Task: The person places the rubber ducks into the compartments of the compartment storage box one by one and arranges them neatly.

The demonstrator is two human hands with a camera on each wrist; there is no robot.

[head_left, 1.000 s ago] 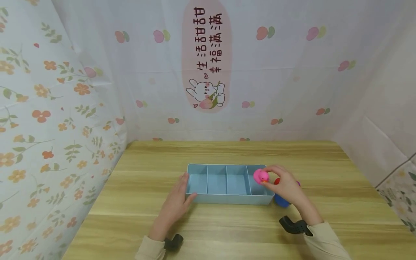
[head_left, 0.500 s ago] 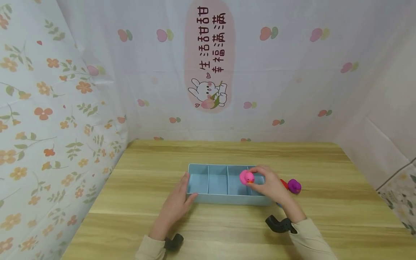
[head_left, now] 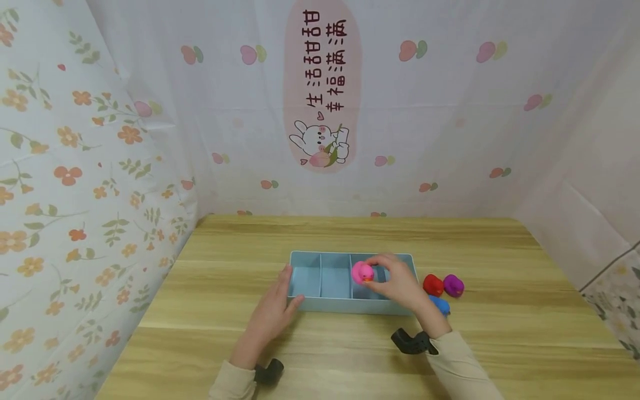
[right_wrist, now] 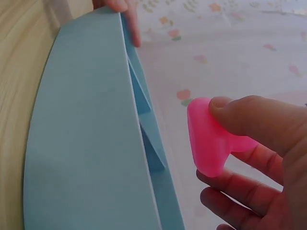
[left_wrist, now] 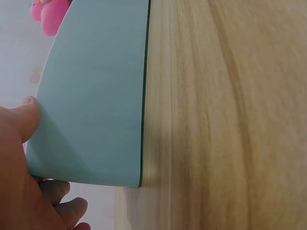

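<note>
A pink rubber duck is pinched between the thumb and fingers of my right hand. In the head view it overlaps the third compartment from the left of a light blue divided box. The right wrist view shows the duck held over the rim level, apart from the box's walls. My left hand rests against the box's left end with its fingers fairly straight along that end. The left thumb touches the front wall near the corner. No duck shows inside the compartments; the rightmost is partly hidden by my right hand.
Right of the box, a red duck, a purple duck and a blue duck sit close together on the wooden table. A printed cloth hangs behind the table. Black wrist mounts sit by both sleeves.
My right hand has carried the pink duck leftward from over the rightmost compartment to over the third one. The red, blue and purple ducks have come into fuller view. My left hand stays put.
</note>
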